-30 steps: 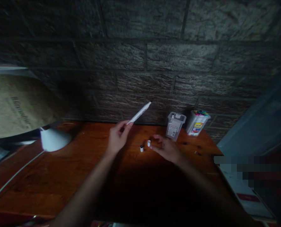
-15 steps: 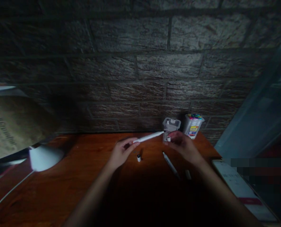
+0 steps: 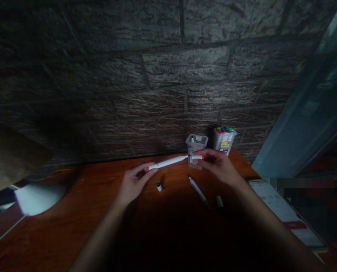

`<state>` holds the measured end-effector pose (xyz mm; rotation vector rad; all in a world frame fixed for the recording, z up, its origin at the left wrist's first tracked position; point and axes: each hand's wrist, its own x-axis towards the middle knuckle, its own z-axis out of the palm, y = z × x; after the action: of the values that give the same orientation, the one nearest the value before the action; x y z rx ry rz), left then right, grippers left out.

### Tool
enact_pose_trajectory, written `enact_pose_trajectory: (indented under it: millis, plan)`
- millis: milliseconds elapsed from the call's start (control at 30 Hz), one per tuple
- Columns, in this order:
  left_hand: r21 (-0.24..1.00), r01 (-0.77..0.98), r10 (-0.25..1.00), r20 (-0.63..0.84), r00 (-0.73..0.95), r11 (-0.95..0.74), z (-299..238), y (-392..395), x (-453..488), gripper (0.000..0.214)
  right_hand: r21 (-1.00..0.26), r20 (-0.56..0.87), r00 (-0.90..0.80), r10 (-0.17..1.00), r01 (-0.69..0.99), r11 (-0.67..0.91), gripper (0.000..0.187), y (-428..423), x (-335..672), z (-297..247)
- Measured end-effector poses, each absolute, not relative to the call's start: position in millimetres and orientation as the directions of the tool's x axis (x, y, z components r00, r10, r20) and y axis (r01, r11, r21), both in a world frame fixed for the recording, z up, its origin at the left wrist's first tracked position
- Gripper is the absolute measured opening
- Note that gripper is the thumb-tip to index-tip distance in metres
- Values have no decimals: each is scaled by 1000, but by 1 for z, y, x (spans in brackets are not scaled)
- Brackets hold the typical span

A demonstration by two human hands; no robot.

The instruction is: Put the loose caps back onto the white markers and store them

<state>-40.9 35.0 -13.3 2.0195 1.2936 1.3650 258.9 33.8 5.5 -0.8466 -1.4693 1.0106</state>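
Note:
My left hand (image 3: 135, 181) pinches a white marker (image 3: 170, 162) near its orange-banded end, its dark bare tip pointing right. Between the fingers of my right hand (image 3: 221, 166) is a white marker cap (image 3: 197, 157) with an orange end. The cap lies in line with the marker's tip, very close to it; whether they touch I cannot tell. On the table below, a second uncapped marker (image 3: 199, 192) lies aslant. One loose cap (image 3: 159, 186) stands below the held marker, and another loose cap (image 3: 219, 201) lies to the right of the second marker.
Behind my right hand is a clear plastic container (image 3: 196, 141). A fuller container of colourful markers (image 3: 224, 139) stands beside it, against the brick wall (image 3: 168, 87). A tablet-like device (image 3: 284, 215) lies at the right. At the left are a white lamp-like object (image 3: 39, 198) and a cable.
My right hand has turned the cap from roughly end-on to sideways, lining it up with the marker's tip. My left hand still holds the marker. The whole view has shifted slightly.

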Motion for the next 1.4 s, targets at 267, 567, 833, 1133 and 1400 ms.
enact_pose_trajectory:
  millis: [267, 567, 833, 1133, 1400]
  plan:
    - [641, 508, 807, 547, 223, -575, -11, 32, -42, 25, -924, 378, -192, 906, -9, 383, 27, 31, 254, 2]
    - [746, 393, 838, 418, 351, -537, -11, 20, -27, 28, -867, 312, -368, 876, 267, 421, 40, 25, 239, -7]
    - [535, 552, 765, 368, 529, -639, -9, 5, -13, 24, -842, 316, -122, 941, 422, 337, 55, 22, 228, -16]
    - [528, 514, 736, 453, 504, -676, -13, 7, -12, 27, -842, 312, -164, 936, 409, 352, 47, 21, 215, -22]
    - [664, 499, 816, 551, 178, -557, -16, 20, -16, 43, -895, 435, 169, 885, 185, 405, 48, 34, 251, 2]
